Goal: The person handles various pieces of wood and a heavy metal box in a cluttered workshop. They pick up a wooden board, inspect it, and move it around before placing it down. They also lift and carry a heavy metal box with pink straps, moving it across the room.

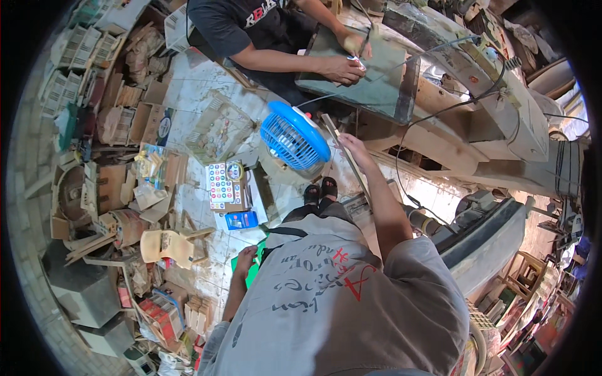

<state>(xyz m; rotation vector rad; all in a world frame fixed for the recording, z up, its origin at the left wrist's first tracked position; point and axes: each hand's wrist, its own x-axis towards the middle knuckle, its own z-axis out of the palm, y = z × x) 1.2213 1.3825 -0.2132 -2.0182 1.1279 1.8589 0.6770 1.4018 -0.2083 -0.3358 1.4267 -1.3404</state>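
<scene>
My right hand (355, 152) is closed around a long, thin wooden strip (330, 128). The strip slants from beside the fan down along my forearm. My left hand (245, 259) hangs low at my left side with its fingers curled in, and no object shows in it. A bright green thing (253, 274) lies just beneath that hand, partly covered by my shirt. Left of the strip's upper end stands a blue fan (295, 136) with a round grille.
Across from me a seated co-worker's hands (347, 67) work over a dark tabletop (389, 94). A clear crate (219, 128), a box with coloured dots (224, 187) and a blue box (241, 220) sit on the floor. Wood scraps (166, 246) crowd the left; cables and a machine (483, 244) stand right.
</scene>
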